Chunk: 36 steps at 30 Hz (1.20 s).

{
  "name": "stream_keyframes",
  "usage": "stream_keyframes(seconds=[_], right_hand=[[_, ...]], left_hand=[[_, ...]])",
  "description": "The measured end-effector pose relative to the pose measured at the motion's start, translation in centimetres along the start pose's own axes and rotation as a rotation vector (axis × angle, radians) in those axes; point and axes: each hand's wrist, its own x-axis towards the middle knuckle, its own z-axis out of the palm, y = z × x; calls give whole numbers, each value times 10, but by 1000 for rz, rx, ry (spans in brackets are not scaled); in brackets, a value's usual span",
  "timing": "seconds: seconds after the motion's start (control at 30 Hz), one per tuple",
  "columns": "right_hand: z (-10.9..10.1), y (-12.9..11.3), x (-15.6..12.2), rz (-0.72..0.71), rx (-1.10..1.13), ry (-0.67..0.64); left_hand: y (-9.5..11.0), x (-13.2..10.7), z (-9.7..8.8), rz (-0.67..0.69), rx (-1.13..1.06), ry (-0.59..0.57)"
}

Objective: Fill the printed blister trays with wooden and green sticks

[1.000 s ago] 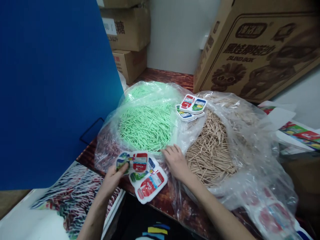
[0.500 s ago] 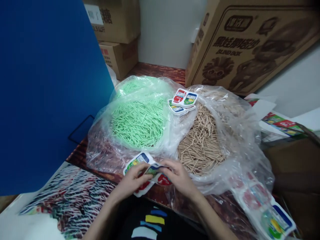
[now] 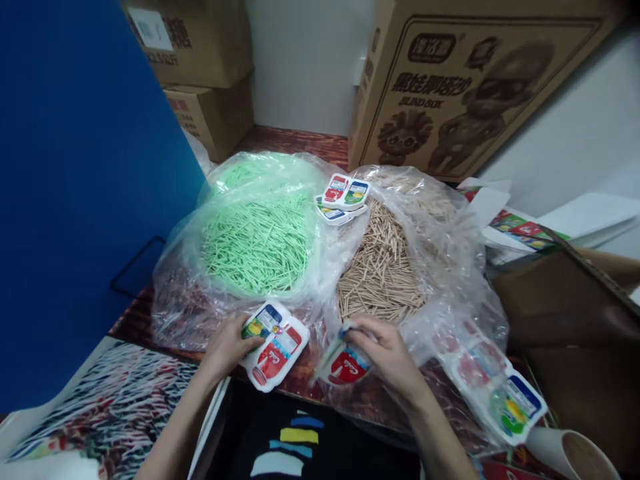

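Observation:
My left hand (image 3: 227, 348) grips the left edge of a white twin pack (image 3: 276, 350), its thumb on top. The pack lies flat, with a red cola label and a green-and-yellow label showing. To its right, my right hand (image 3: 384, 350) pinches the top of a second pack (image 3: 347, 367). That one is tilted and slightly blurred, with a red cola label facing up. Just beyond my hands, see-through bags hold green thin sticks (image 3: 255, 247) and brown thin sticks (image 3: 383, 273). A few more twin packs (image 3: 346, 191) rest between the two heaps.
More packs (image 3: 517, 405) lie at the right, partly under plastic. A paper cup (image 3: 570, 453) stands in the lower right corner, by an open carton (image 3: 575, 333). Large cardboard boxes (image 3: 430, 100) stand behind. A blue panel (image 3: 75, 200) blocks the left side.
My hands have moved apart. The right one has carried its pack rightward off the other, and the left now holds the lower pack alone. The view has shifted right, bringing a paper cup in.

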Motion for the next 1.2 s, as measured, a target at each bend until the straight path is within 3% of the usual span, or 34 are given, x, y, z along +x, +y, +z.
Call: stream_keyframes(seconds=[0.07, 0.13, 0.23, 0.33, 0.43, 0.5, 0.57, 0.67, 0.73, 0.8, 0.87, 0.9, 0.97, 1.1, 1.2], right_hand=[[-5, 2, 2, -66, -140, 131], [-7, 1, 4, -138, -254, 209], [3, -12, 7, -269, -369, 165], [29, -36, 11, -449, -450, -9], [61, -57, 16, -538, -425, -159], [79, -64, 18, -545, -350, -280], [92, -62, 17, -536, -282, -408], [99, -48, 14, -478, -263, -439], [100, -37, 12, -422, -274, -419], [100, -28, 10, -372, -292, -440], [103, -23, 9, -352, -317, -490], [106, -22, 8, -355, -330, -517], [113, -21, 5, -380, -351, -566], [123, -19, 0, -430, -378, -619], [125, -17, -2, -440, -399, -646]], left_hand=[[1, -2, -2, 16, -14, 19], [11, -11, -5, 29, -28, 131], [41, -35, -13, 134, -163, 315], [72, -57, -25, 309, -471, 227], [76, -67, -42, 413, -672, 133], [56, -72, -57, 391, -752, 68], [19, -82, -73, 281, -812, 22], [-55, -112, -89, 49, -867, 157], [-107, -140, -89, -149, -855, 226], [-154, -169, -76, -364, -746, 132], [-190, -194, -50, -609, -600, -97], [-202, -204, -33, -732, -529, -240], [-218, -217, 5, -834, -483, -339], [-228, -221, 75, -939, -430, -358], [-232, -216, 105, -955, -412, -274]])
